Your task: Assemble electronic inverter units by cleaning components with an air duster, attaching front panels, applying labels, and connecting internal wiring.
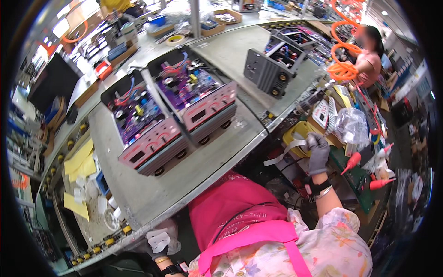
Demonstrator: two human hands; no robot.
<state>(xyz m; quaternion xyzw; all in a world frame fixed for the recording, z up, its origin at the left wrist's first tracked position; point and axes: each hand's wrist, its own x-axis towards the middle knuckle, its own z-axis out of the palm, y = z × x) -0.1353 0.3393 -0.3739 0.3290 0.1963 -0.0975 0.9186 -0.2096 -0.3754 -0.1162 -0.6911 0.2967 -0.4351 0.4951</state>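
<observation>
My right hand (318, 154), in a grey glove, is raised over the bench's right side. Its fingers pinch a curled white strip (288, 150) that trails to the left, in front of a yellow bin (302, 131). Low by the table's near edge, my left hand (159, 252), also gloved, grips a torn-looking piece of white paper (158, 239); the paper hides most of its fingers. A clear plastic bag (173, 240) is beside it. Two open-topped device housings (150, 143) (210, 108) with purple circuit boards and pink-and-white front panels stand side by side on the grey board (217, 154).
Farther along the line, more open housings (272, 69) sit on another board. Red-pink squeeze bottles (353, 161) and a crumpled plastic bag (351, 124) lie at right. Yellow sheets (79, 161) and tape rolls are at left. Orange coiled hose (342, 69) hangs near a co-worker (369, 64).
</observation>
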